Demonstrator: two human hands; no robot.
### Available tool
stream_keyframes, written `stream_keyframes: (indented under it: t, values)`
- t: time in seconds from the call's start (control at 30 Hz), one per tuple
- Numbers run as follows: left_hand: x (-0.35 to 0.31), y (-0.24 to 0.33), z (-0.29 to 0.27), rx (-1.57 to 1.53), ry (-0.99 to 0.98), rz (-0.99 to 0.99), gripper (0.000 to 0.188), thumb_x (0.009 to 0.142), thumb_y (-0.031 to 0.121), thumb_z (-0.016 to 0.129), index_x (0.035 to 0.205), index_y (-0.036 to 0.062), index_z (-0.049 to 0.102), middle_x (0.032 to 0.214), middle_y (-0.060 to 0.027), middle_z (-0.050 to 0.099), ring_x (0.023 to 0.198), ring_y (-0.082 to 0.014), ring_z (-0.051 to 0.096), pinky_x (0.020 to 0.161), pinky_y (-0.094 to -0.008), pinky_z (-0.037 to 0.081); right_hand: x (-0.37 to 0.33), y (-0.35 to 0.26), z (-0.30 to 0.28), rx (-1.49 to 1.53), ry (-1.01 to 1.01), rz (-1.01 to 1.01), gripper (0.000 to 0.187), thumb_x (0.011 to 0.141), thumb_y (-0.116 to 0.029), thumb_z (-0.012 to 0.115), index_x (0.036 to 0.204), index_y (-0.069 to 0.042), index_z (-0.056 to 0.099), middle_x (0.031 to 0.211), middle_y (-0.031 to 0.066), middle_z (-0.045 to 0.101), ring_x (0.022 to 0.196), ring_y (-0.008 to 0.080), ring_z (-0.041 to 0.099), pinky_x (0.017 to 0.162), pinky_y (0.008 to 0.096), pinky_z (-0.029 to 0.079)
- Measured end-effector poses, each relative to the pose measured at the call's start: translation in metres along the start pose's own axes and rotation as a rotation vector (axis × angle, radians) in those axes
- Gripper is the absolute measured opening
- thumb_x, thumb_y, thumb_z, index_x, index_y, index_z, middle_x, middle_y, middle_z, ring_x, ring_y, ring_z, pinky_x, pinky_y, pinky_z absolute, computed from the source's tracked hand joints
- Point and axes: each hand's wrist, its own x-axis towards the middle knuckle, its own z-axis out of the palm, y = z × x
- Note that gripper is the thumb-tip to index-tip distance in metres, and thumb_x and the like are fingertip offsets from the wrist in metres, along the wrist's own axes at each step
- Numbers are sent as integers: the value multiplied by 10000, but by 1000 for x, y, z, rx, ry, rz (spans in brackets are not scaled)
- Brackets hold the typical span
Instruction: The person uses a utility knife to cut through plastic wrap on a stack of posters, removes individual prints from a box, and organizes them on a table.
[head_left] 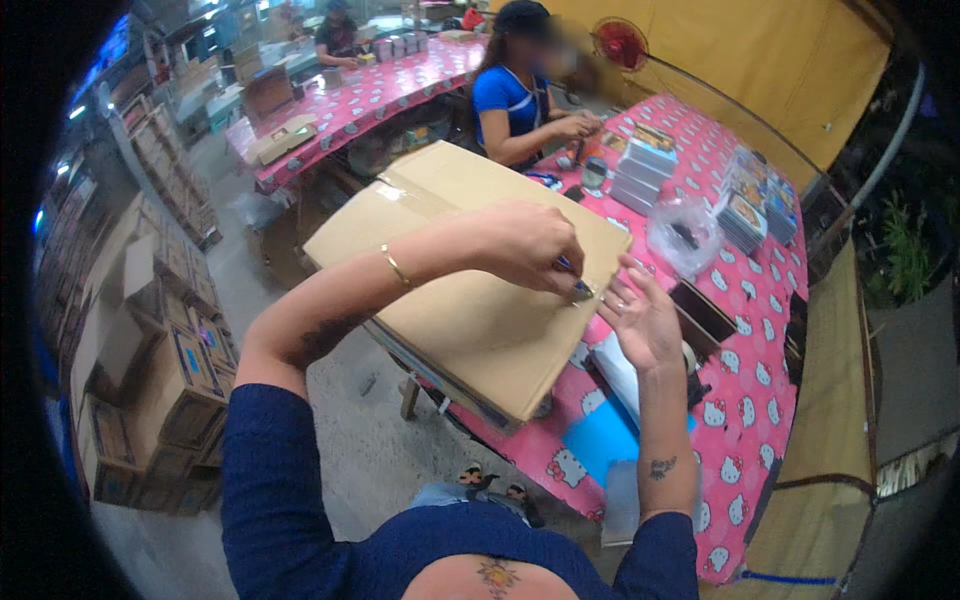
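1 left hand grips a pen over a cardboard box whose edge the open right hand touches.

A workshop: cartons stacked at left, a pink-covered worktop at right, a co-worker at upper centre.

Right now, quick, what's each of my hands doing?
Left hand: closed around a pen, over the top of the cardboard box.
Right hand: open, fingers at the box's right edge.
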Motion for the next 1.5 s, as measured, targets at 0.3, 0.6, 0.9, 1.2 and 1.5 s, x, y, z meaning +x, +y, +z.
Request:
stream_keyframes:
  t: [0.3,0.6,0.9,1.2,1.5]
  values:
    - [-60,-48,-33,54,328,-147,424,816,350,690,1118,55,650,1020,-178,645,953,-320,606,821,-410,474,30,9,2,175,-33,-157,355,913,-181,580,1254,-100,521,1155,123,559,1094,282,559,993,491,440]
    - [-77,-46,56,14,424,-191,414,846,273,640,1126,-3,512,1028,-185,533,1021,-342,520,898,-426,406,38,7,22,-243,-122,-35,427,898,-38,511,1324,-57,488,1239,154,560,1095,252,592,950,373,501]
    - [-78,-22,28,-96,243,-273,338,860,237,615,1069,5,487,916,-202,575,868,-400,569,777,-476,435,50,17,21,-115,-122,-177,479,851,9,492,1327,-39,472,1257,159,537,1114,275,582,959,416,507]
    - [-49,23,53,333,245,-371,398,746,266,673,1069,56,572,921,-138,574,901,-308,594,772,-418,494,50,3,22,-146,-302,-125,465,867,-21,517,1325,-1,439,1203,176,577,1087,274,602,941,413,508]
    - [-42,15,72,184,336,-177,363,754,210,598,1043,16,498,963,-171,559,988,-354,542,906,-460,407,59,-3,35,10,-345,-97,401,860,-7,528,1257,2,471,1150,221,593,1028,339,633,935,457,516]
